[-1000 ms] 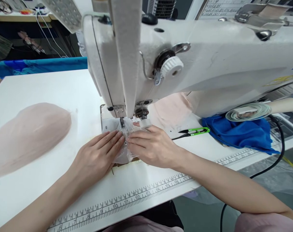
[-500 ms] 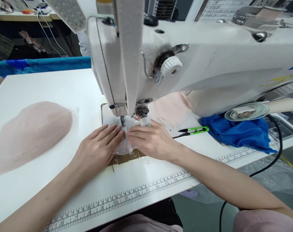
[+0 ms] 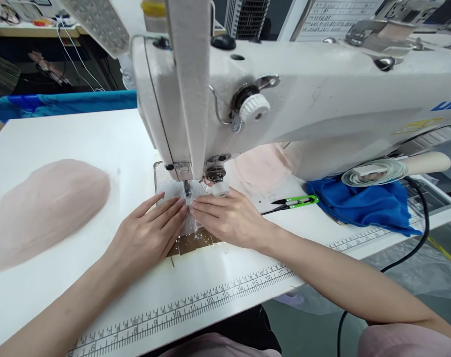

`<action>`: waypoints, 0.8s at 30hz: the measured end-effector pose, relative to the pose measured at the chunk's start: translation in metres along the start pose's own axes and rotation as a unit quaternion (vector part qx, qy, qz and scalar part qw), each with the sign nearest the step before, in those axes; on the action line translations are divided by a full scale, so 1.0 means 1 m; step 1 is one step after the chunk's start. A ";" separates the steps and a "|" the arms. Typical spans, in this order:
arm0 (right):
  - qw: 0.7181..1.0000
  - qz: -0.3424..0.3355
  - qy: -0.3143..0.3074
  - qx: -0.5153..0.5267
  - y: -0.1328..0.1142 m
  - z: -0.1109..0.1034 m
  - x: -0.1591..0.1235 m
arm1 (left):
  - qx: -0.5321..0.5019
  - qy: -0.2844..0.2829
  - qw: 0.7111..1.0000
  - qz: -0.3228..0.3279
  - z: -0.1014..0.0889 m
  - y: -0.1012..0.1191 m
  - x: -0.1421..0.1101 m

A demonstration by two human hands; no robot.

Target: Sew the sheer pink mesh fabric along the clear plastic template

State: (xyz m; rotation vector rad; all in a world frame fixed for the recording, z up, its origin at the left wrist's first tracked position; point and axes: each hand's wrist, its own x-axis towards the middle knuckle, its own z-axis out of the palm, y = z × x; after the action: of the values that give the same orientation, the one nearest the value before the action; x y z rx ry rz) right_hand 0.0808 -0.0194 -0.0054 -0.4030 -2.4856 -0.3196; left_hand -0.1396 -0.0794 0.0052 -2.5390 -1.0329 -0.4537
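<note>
A small piece of sheer whitish fabric lies at the presser foot of the sewing machine. My left hand rests on the fabric's left part with fingers stretched out flat. From the other side, my right hand lays its extended fingers on the fabric close to the foot; its thumb is hidden. The fingertips of both hands almost meet just in front of the foot. Part of the fabric is covered by my fingers.
Sheer pink fabric lies on the left of the white table, and a pink piece under the machine arm. Green thread snips and a blue cloth are at right. A printed ruler runs along the front edge.
The view has shifted slightly. The fabric has moved a little away from me under the foot, showing less in front of my fingers. Both hands stay on it.
</note>
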 end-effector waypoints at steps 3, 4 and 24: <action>1.000 0.005 -0.002 -0.005 0.001 0.002 0.001 | -0.002 0.001 1.000 -0.014 0.004 -0.003 0.001; 1.000 0.006 -0.004 -0.007 0.002 0.002 0.002 | -0.002 0.002 1.000 -0.020 0.005 -0.004 0.001; 0.999 0.041 -0.020 -0.003 0.002 0.006 0.003 | 0.024 -0.004 0.999 -0.022 0.003 0.001 0.003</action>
State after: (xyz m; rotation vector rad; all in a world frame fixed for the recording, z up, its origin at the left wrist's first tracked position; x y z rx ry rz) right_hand 0.0760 -0.0149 -0.0076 -0.5168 -2.5004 -0.2871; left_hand -0.1363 -0.0771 0.0039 -2.4826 -1.0909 -0.4245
